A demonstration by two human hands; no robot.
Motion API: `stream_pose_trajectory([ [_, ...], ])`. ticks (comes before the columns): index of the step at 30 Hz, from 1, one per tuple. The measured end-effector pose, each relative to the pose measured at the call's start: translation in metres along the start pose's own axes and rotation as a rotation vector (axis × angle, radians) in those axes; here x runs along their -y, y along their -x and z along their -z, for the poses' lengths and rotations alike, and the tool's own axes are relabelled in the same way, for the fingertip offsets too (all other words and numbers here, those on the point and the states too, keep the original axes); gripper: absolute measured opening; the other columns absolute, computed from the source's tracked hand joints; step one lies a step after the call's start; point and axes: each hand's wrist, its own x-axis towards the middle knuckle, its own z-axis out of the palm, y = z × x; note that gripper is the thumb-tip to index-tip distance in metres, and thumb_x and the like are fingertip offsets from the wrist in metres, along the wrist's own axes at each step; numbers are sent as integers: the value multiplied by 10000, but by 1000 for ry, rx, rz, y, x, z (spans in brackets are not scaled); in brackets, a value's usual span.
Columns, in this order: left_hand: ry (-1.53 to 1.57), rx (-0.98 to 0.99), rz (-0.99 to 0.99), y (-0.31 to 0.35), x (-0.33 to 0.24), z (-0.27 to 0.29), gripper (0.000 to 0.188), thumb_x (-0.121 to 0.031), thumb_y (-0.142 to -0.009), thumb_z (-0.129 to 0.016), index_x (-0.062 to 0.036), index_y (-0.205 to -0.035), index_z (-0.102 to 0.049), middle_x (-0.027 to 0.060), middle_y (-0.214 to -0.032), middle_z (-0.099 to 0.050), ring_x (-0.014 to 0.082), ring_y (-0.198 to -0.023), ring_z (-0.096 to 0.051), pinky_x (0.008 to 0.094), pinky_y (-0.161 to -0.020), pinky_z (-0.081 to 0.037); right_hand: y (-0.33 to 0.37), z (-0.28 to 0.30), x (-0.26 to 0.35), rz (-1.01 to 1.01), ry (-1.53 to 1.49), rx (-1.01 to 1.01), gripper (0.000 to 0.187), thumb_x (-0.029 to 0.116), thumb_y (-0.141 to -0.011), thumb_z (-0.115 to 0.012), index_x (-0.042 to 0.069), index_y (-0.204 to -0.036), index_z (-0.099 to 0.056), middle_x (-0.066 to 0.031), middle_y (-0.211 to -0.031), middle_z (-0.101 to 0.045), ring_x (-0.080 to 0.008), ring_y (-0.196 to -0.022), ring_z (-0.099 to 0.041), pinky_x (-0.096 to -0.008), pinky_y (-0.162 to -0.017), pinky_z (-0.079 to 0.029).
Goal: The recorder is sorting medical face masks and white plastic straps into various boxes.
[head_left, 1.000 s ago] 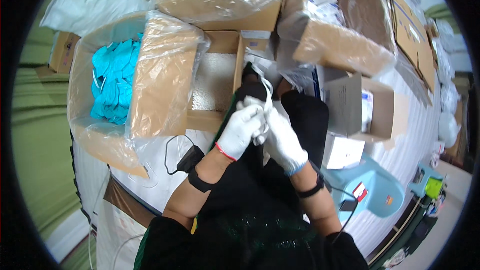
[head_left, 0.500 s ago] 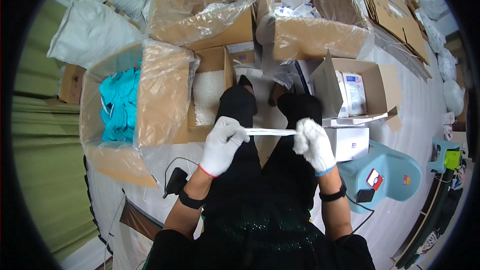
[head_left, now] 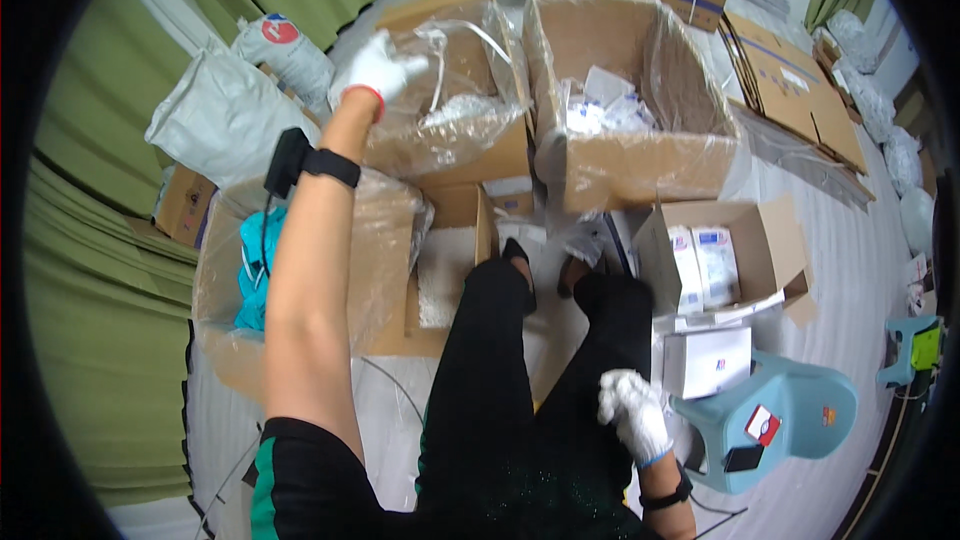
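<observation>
My left hand [head_left: 385, 72], in a white glove with a red cuff, reaches over the far left cardboard box [head_left: 455, 155]. Its fingers are spread. Just beyond them, a thin white strip [head_left: 437, 70] curves above the box's clear plastic liner, apart from the hand as far as I can see. White pieces [head_left: 462, 110] lie inside that box. Over my right thigh, my right hand [head_left: 635, 418], in a white glove with a blue cuff, has its fingers curled in. Whatever is in them, if anything, is hidden.
Blue-green fabric items [head_left: 253, 270] fill a lined box at left. A smaller box holds white pieces [head_left: 447, 275]. White packets [head_left: 605, 105] lie in the far right box. An open carton [head_left: 765, 250] with packages and a light blue plastic chair [head_left: 800, 390] stand at right.
My left hand has swung forward and left from my lap to the far left box, parting from the white strip. My right hand has dropped toward my right thigh. The view has tilted up.
</observation>
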Motion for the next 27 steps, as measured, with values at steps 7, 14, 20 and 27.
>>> stream_pose_trajectory([
  [7, -81, 165, -70, 94, 8, -65, 262, -171, -875, -622, -17, -1083, -662, 183, -1035, -693, 290, -951, -679, 361, -861, -517, 2, 21, 85, 193, 331, -107, 179, 205, -938, -597, 28, -911, -613, -3, -668, -564, -71, -547, -511, -206, -485, -398],
  [14, 6, 325, -327, 274, -9, -167, 139, -172, -875, -613, -92, -976, -667, 129, -940, -661, 330, -842, -648, 410, -769, -520, -100, 88, 212, 295, 943, -463, 267, 245, -924, -571, 0, -1001, -644, -88, -792, -670, -147, -688, -627, -272, -629, -486],
  [20, -153, 273, -280, 302, -13, -187, 113, -181, -868, -600, -135, -950, -664, 82, -863, -643, 296, -787, -644, 405, -702, -519, -209, 122, 198, -29, 1631, -566, 577, 395, -808, -622, 17, -1243, -595, -201, -1167, -659, -375, -1099, -617, -403, -962, -471],
  [27, -78, 178, -190, 288, -6, -185, 99, -175, -858, -624, -142, -926, -687, 77, -849, -652, 286, -768, -649, 390, -694, -521, -242, 155, 181, -300, 1719, -468, 686, 405, -758, -655, -44, -1268, -562, -254, -1207, -620, -375, -1132, -606, -394, -965, -480],
])
